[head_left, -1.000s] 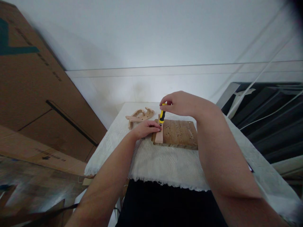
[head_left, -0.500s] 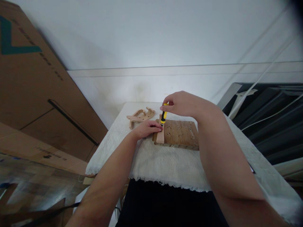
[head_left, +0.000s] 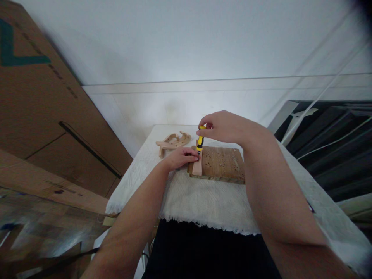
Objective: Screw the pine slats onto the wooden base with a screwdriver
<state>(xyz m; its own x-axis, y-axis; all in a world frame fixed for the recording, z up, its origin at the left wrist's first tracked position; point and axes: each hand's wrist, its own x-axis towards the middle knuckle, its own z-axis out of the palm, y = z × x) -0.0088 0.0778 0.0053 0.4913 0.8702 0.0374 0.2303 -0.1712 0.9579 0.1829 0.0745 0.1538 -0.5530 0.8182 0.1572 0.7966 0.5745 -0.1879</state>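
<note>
Right hand (head_left: pixel 217 126)'s pinching the screwdriver (head_left: pixel 199 145) by its top mid-frame, left hand (head_left: pixel 180 158)'s crowding the tip, probably to steady it (can't tell if it's gripping anything), over a strip (head_left: pixel 197 168) on the board (head_left: pixel 223 162), wooden parts (head_left: pixel 183 138) left of centre.

Bare forearms (head_left: pixel 138 209), plain black garment (head_left: pixel 203 252)

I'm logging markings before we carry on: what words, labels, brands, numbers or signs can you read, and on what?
No text is legible.
Cardboard carton: large teal mark, cut off by the picture edge; I cannot tell if it is a letter.
Carton, upper edge: dark print, too blurred.
Lower cardboard: faint print, too blurred.
Yellow-and-black screwdriver: no lettering visible.
</note>
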